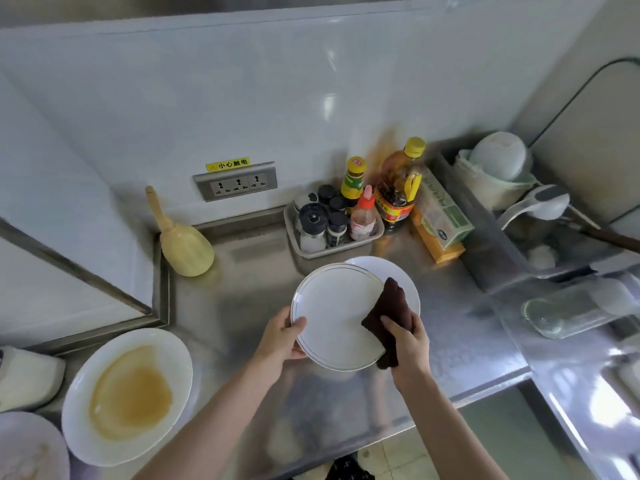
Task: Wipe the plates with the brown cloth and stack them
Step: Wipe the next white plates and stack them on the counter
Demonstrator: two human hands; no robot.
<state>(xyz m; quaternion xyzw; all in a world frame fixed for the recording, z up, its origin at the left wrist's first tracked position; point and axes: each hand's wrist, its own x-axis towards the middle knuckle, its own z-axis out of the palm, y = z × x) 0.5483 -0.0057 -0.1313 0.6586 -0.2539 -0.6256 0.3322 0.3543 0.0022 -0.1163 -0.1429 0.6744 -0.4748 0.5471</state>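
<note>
My left hand (282, 337) grips the left rim of a white gold-rimmed plate (334, 317), held tilted above the steel counter. My right hand (407, 336) holds the folded brown cloth (388, 306) against the plate's right edge. Behind and under it a second white plate (398, 275) lies on the counter, mostly hidden. At the lower left sits a large white plate (128, 396) with a pool of brown sauce. The rim of another dirty plate (27, 448) shows in the bottom left corner.
A grey tray of spice jars and bottles (332, 223) stands behind the plates, with an oil bottle (398, 188) and a box (440, 220) beside it. A wooden scoop (180, 237) leans at the left wall. A sink with a faucet (540, 206) is at the right.
</note>
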